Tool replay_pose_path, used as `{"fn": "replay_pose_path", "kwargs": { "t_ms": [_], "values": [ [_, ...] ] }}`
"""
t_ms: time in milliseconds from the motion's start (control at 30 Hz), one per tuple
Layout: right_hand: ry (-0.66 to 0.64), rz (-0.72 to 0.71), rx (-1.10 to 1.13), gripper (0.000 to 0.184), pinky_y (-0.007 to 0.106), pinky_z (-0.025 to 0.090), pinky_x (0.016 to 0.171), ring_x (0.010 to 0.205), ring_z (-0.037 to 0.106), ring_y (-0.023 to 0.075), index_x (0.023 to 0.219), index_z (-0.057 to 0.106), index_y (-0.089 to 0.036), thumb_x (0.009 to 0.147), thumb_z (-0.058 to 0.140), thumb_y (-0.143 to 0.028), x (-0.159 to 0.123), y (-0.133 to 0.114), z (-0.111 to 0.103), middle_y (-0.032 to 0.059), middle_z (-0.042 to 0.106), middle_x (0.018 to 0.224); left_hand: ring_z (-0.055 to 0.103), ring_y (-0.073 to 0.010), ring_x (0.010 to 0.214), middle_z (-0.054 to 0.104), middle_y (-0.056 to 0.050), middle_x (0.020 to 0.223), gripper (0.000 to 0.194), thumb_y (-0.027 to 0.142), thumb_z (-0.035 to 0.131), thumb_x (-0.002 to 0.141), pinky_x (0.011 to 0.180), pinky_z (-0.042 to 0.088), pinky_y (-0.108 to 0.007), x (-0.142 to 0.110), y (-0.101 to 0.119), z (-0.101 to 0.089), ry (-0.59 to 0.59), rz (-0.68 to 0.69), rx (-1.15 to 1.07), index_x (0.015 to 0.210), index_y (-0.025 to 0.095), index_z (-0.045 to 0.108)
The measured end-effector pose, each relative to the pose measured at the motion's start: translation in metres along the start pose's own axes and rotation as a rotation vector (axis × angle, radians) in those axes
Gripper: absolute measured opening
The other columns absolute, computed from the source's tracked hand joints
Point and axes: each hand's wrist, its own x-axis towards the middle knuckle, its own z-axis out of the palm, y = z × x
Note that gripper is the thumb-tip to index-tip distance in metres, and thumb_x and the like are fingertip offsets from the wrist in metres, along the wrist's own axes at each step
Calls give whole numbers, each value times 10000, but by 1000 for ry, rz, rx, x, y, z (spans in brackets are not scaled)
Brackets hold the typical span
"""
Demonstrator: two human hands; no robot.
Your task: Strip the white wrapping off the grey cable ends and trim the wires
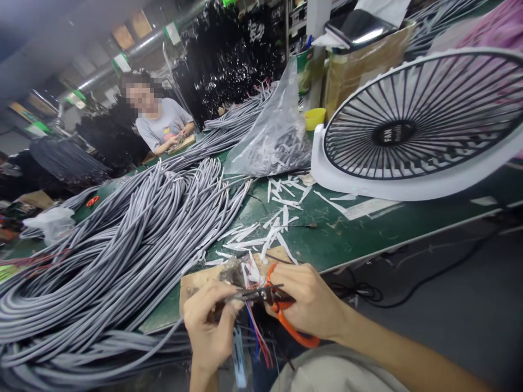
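Observation:
My right hand (311,299) is closed round orange-handled scissors (281,313), their dark blades pointing left. My left hand (210,321) pinches the end of a grey cable (163,332) right at the blade tips; thin red and blue inner wires (257,332) hang down from that end. Both hands work at the near edge of the green bench (347,234), over a small wooden block (196,280). The cable leads left into a large pile of grey cables (122,245).
White strips of cut sheath (269,228) litter the bench. Behind them stand a plastic bag of scraps (278,136) and a white desk fan (412,130). Another person (161,122) works at the far end. Black cords (408,277) trail over the floor on the right.

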Motion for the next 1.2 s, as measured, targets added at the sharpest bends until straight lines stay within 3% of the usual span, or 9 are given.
{"fn": "replay_pose_path", "kwargs": {
  "t_ms": [167, 333, 600, 867, 1200],
  "values": [
    [24, -10, 39, 188, 240, 289, 447, 453, 367, 120, 580, 374, -222, 689, 430, -79, -2, -3, 3, -31, 432, 507, 601, -135, 515, 650, -4, 591, 57, 147, 619, 765, 485, 462, -210, -1, 0, -3, -41, -19, -20, 730, 175, 653],
    [37, -29, 62, 198, 246, 293, 447, 449, 364, 119, 578, 399, -217, 718, 440, -83, -1, -5, 4, -30, 435, 501, 612, -147, 507, 642, -15, 561, 150, 224, 582, 814, 467, 458, -216, -2, 1, -4, -73, -25, 30, 698, 165, 657],
    [71, -29, 113, 194, 239, 293, 438, 442, 369, 118, 596, 402, -218, 724, 458, -85, -2, -7, 9, -32, 440, 510, 671, -172, 543, 703, -34, 613, 193, 260, 564, 838, 527, 530, -228, -3, 4, -3, -57, -25, 72, 714, 163, 676],
    [98, -24, 115, 211, 240, 260, 433, 427, 340, 111, 596, 369, -225, 712, 459, -73, -2, -7, 12, -51, 395, 504, 636, -152, 468, 679, -23, 554, 309, 329, 513, 878, 467, 498, -209, -3, 9, -2, -37, -22, 165, 663, 161, 657],
    [90, 8, 112, 228, 248, 262, 442, 440, 336, 117, 591, 344, -231, 717, 462, -81, -5, -8, 14, -49, 381, 512, 609, -134, 473, 655, -5, 554, 314, 330, 477, 899, 469, 466, -209, -7, 6, 0, -27, -5, 203, 671, 175, 628]
  ]
}}
